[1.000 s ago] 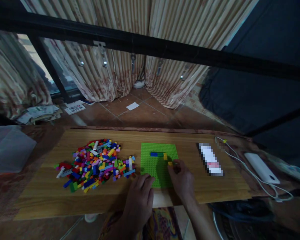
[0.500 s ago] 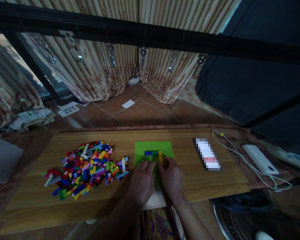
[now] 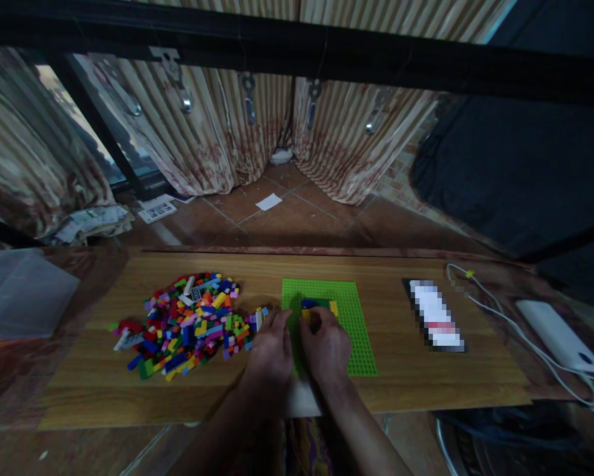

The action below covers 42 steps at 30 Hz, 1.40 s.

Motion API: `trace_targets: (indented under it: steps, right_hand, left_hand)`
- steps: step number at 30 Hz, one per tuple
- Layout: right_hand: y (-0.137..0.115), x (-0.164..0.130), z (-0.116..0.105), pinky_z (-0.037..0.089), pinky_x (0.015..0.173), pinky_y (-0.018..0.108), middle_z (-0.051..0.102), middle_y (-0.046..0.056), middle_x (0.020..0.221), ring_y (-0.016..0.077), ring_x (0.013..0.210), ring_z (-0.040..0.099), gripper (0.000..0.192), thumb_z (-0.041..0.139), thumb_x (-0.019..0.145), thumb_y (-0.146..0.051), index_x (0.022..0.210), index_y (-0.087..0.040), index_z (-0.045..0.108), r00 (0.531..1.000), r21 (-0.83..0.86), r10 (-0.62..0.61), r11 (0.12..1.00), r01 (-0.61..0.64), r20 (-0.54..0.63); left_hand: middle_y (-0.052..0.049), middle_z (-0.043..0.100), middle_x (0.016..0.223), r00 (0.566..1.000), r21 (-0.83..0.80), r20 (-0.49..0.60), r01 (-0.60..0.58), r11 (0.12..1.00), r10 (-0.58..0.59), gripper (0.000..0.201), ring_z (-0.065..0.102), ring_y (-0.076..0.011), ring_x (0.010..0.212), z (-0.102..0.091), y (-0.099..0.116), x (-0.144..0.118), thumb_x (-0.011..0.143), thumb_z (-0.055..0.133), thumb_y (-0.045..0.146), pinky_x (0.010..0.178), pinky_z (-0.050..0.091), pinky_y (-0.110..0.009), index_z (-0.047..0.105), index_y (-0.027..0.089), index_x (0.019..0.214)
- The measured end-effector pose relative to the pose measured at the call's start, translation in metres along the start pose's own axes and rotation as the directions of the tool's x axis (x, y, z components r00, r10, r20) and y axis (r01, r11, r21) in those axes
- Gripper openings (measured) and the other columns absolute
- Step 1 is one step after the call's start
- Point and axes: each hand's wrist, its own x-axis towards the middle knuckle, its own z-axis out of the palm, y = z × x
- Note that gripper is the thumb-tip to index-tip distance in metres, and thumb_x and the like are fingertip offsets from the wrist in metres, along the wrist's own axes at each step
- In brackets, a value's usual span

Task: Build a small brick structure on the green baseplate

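Observation:
A green studded baseplate point(image 3: 363, 347) lies on the wooden table in front of me. On it, a blue brick point(image 3: 308, 303) and a yellow brick point(image 3: 334, 308) belong to a short row of joined bricks, with a darker green stretch between them. My right hand point(image 3: 326, 344) is over the plate just below this row, thumb and forefinger pinched around a small yellowish brick point(image 3: 306, 316), mostly hidden by the fingers. At the plate's left edge rests my left hand point(image 3: 271, 347), its fingers stretched forward, with no held piece visible.
A heap of mixed coloured bricks point(image 3: 192, 324) spreads over the table's left part, reaching close to my left hand. To the right lie a phone point(image 3: 436, 316) with a blurred screen, a white cable point(image 3: 499, 317) and a white power bank point(image 3: 559, 334). A translucent bin point(image 3: 24, 291) stands far left.
My right hand has moved left along the plate, from beside the yellow brick to below the blue one. My left hand has slid off to the plate's left edge. The view has shifted.

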Motion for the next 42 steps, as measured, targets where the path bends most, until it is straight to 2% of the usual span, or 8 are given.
trace_targets:
  steps: [5, 12, 19, 23, 26, 30, 36, 42]
  right_hand:
    - [0.001, 0.003, 0.006, 0.035, 0.056, 0.026, 0.071, 0.002, 0.083, 0.0171, 0.068, 0.065, 0.023, 0.057, 0.085, -0.04, 0.096, -0.021, 0.064, 0.999, -0.038, 0.041, 0.998, -0.041, 0.005]
    - [0.004, 0.002, 0.005, 0.039, 0.059, 0.027, 0.071, 0.005, 0.084, 0.0187, 0.07, 0.065, 0.031, 0.057, 0.084, -0.046, 0.097, -0.019, 0.064, 0.999, -0.021, -0.03, 0.999, 0.03, -0.018]
    - [0.027, -0.002, -0.017, 0.047, 0.067, 0.028, 0.071, 0.009, 0.089, 0.0195, 0.075, 0.066, 0.03, 0.048, 0.09, -0.038, 0.098, -0.014, 0.065, 0.988, 0.165, -0.079, 0.981, 0.101, -0.136]
    - [0.039, 0.004, -0.026, 0.048, 0.066, 0.028, 0.071, 0.009, 0.087, 0.0185, 0.073, 0.066, 0.027, 0.047, 0.091, -0.033, 0.096, -0.014, 0.066, 0.982, 0.195, -0.09, 0.973, 0.121, -0.163]
    - [0.039, 0.009, -0.025, 0.049, 0.071, 0.028, 0.071, 0.009, 0.092, 0.0184, 0.08, 0.066, 0.026, 0.046, 0.091, -0.029, 0.096, -0.015, 0.067, 0.977, 0.206, -0.164, 0.96, 0.189, -0.133]
    - [0.035, 0.012, -0.017, 0.05, 0.077, 0.03, 0.07, 0.008, 0.093, 0.0179, 0.083, 0.065, 0.028, 0.044, 0.092, -0.026, 0.1, -0.017, 0.069, 0.967, 0.21, -0.253, 0.944, 0.256, -0.038]
    - [0.032, 0.009, -0.007, 0.05, 0.076, 0.03, 0.068, 0.008, 0.096, 0.0182, 0.083, 0.064, 0.034, 0.037, 0.094, -0.021, 0.11, -0.019, 0.068, 0.949, 0.123, -0.311, 0.945, 0.303, 0.051]
    - [0.032, 0.01, -0.007, 0.05, 0.077, 0.03, 0.067, 0.009, 0.095, 0.0191, 0.085, 0.062, 0.035, 0.036, 0.093, -0.016, 0.112, -0.017, 0.066, 0.932, 0.064, -0.351, 0.936, 0.347, 0.085]
  left_hand:
    - [-0.015, 0.061, 0.113, 0.992, 0.002, 0.09, 0.086, 0.996, -0.086, 0.042, 0.062, -0.0244, 0.103, 0.0, 0.005, 0.011, 0.084, 0.035, 0.006, 0.091, 0.052, -0.041, 0.055, 0.013, 0.119]
    - [-0.015, 0.059, 0.116, 0.987, 0.063, 0.148, 0.051, 0.997, -0.06, 0.044, 0.059, -0.0234, 0.106, 0.001, 0.007, 0.014, 0.083, 0.035, 0.005, 0.096, 0.049, -0.039, 0.054, 0.011, 0.122]
    - [-0.017, 0.054, 0.125, 0.963, 0.289, 0.26, -0.139, 0.947, 0.062, 0.067, 0.053, -0.0268, 0.115, 0.002, 0.011, 0.01, 0.07, 0.043, -0.001, 0.097, 0.047, -0.04, 0.044, 0.01, 0.136]
    - [-0.02, 0.051, 0.131, 0.939, 0.451, 0.342, -0.193, 0.872, 0.031, 0.066, 0.053, -0.0312, 0.115, 0.006, 0.022, 0.009, 0.076, 0.041, -0.001, 0.092, 0.048, -0.045, 0.039, 0.011, 0.141]
    - [-0.02, 0.051, 0.133, 0.936, 0.526, 0.353, -0.207, 0.825, 0.01, 0.061, 0.054, -0.0321, 0.114, 0.012, 0.026, 0.009, 0.081, 0.037, -0.001, 0.088, 0.05, -0.046, 0.038, 0.011, 0.141]
    - [-0.019, 0.053, 0.13, 0.947, 0.567, 0.318, -0.223, 0.793, 0.038, 0.054, 0.056, -0.0309, 0.109, 0.019, 0.024, 0.008, 0.087, 0.036, 0.003, 0.084, 0.051, -0.045, 0.04, 0.01, 0.14]
    - [-0.015, 0.056, 0.125, 0.958, 0.543, 0.28, -0.21, 0.813, 0.061, 0.046, 0.055, -0.0287, 0.106, 0.022, 0.022, 0.008, 0.088, 0.038, 0.007, 0.083, 0.05, -0.044, 0.046, 0.012, 0.133]
    - [-0.013, 0.057, 0.119, 0.952, 0.48, 0.305, -0.176, 0.859, 0.025, 0.042, 0.055, -0.0284, 0.104, 0.018, 0.028, 0.015, 0.088, 0.037, 0.008, 0.083, 0.05, -0.043, 0.049, 0.013, 0.128]
